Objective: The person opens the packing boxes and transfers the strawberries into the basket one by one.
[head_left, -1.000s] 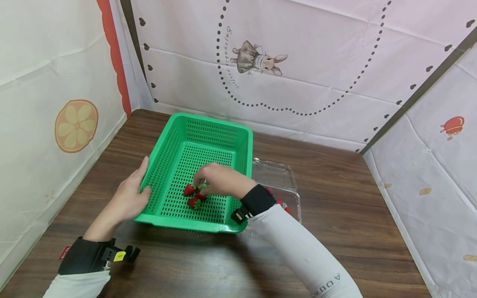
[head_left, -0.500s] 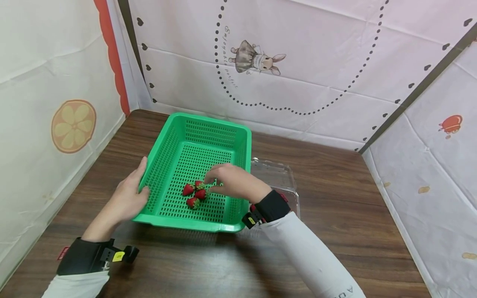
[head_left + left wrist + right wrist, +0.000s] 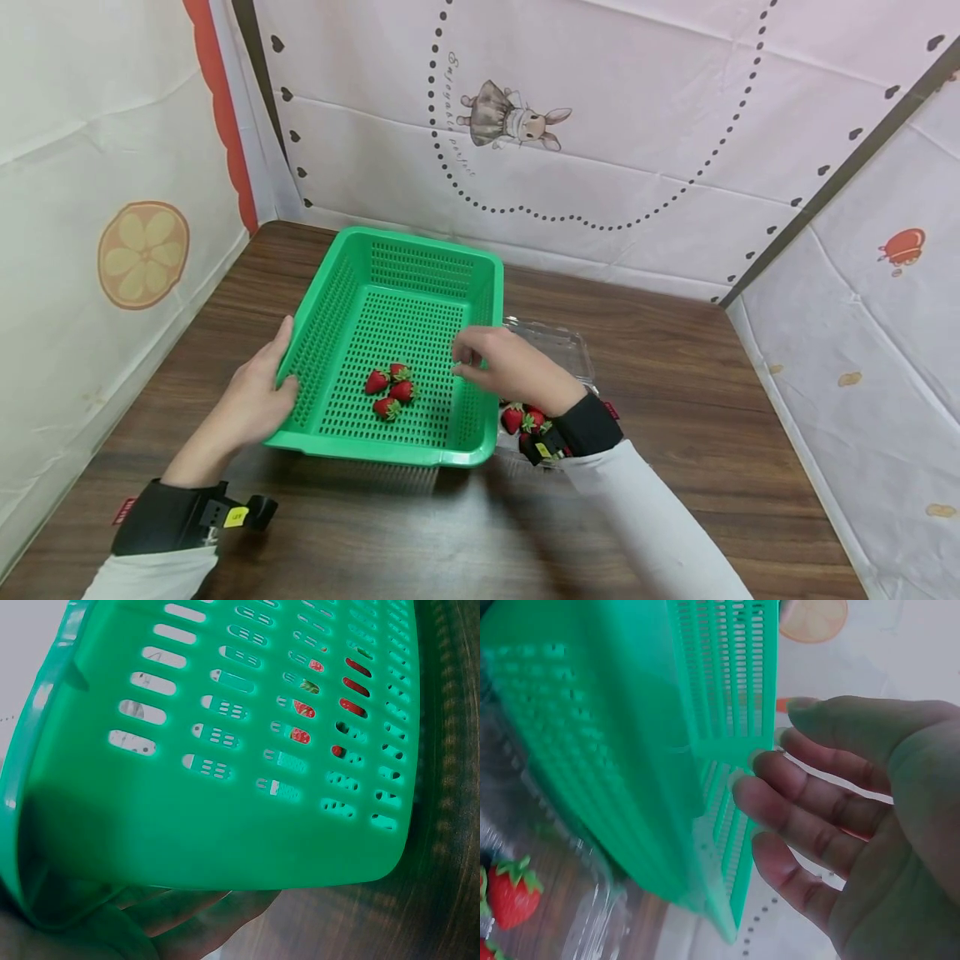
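Over basket (image 3: 390, 333) rim – R hand (image 3: 510, 371) now empty

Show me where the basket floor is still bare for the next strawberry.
The far half of the green basket floor, toward the back wall, is bare, as is the strip along its right wall below the right hand. The four strawberries crowd the near-middle. The left hand grips the left rim.

Green basket (image 3: 360, 250): one. Strawberries (image 3: 390, 390) inside: four. Clear box (image 3: 551, 342): one, strawberries there partly hidden.
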`<state>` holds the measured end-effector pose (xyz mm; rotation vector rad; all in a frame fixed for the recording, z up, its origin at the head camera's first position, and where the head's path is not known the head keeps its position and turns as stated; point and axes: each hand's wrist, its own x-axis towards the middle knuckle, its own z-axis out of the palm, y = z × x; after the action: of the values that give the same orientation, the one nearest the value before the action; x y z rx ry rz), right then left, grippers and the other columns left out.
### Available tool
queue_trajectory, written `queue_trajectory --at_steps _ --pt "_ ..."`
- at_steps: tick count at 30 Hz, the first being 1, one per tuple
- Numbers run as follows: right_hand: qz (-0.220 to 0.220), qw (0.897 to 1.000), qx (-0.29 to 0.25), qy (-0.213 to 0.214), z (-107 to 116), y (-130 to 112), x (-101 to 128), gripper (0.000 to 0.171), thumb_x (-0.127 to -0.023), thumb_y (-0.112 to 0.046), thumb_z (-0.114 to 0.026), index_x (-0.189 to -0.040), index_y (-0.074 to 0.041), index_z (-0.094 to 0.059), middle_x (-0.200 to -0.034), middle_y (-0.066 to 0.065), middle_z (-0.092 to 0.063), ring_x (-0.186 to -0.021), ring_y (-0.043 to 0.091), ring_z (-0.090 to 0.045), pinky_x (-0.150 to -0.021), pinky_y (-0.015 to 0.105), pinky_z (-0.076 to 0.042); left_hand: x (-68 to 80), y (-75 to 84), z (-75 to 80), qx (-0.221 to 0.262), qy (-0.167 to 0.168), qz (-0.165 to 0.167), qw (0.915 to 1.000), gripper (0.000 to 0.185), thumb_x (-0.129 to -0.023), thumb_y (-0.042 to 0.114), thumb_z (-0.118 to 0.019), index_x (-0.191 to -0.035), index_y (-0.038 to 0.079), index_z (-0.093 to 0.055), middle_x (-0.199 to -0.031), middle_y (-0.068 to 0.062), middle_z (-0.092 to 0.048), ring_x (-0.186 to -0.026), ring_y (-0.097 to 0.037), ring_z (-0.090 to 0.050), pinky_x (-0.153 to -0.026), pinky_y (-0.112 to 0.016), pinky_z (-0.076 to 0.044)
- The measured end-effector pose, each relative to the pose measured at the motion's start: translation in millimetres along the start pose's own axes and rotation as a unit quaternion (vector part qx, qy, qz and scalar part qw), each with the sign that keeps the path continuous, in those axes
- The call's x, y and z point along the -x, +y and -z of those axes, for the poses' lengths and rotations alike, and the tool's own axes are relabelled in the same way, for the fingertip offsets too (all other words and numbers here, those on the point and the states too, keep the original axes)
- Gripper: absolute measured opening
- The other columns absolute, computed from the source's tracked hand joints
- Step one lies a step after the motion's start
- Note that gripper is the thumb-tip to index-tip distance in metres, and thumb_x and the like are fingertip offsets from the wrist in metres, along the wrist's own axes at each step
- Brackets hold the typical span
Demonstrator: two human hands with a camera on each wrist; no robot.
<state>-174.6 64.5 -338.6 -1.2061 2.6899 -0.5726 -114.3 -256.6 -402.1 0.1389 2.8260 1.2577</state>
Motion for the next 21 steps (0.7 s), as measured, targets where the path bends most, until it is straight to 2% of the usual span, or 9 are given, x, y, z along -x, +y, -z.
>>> queue_trajectory --at_steps 7,11,21 --pt "-0.044 0.998 -0.025 0.022 6.1 17.1 19.4 0.005 -0.096 -0.016 -0.059 -0.1 -0.014 -0.061 -0.095 -0.002 -0.061 -0.087 0.01 -0.057 -0.081 0.029 -0.05 0.0 0.1 0.3 -0.007 0.001 -0.002 1.0 0.08 -0.096 0.0 -0.039 -0.154 0.017 0.013 -0.158 -0.031 -0.008 -0.136 -0.054 -0.026 -0.097 -0.067 -0.031" --pt "-0.06 0.997 -0.028 0.026 5.9 26.9 28.7 0.007 -0.097 -0.016 -0.057 -0.101 -0.013 -0.062 -0.097 -0.002 -0.062 -0.088 0.01 -0.057 -0.08 0.027 -0.05 0.0 -0.3 0.2 -0.009 0.001 -0.002 1.0 0.079 -0.096 0.0 -0.039 -0.154 0.017 0.013 -0.158 -0.031 -0.008 -0.137 -0.054 -0.024 -0.097 -0.068 -0.03" --pt "-0.08 0.994 -0.017 0.068 1.4 42.3 43.5 0.014 -0.096 -0.009 -0.056 -0.103 -0.006 -0.067 -0.097 0.002 -0.065 -0.086 0.012 -0.059 -0.077 0.028 -0.051 0.0 0.7 -0.2 -0.008 0.003 -0.007 0.9999 0.079 -0.096 -0.001 -0.039 -0.154 0.015 0.012 -0.158 -0.031 -0.008 -0.137 -0.053 -0.024 -0.097 -0.067 -0.03"
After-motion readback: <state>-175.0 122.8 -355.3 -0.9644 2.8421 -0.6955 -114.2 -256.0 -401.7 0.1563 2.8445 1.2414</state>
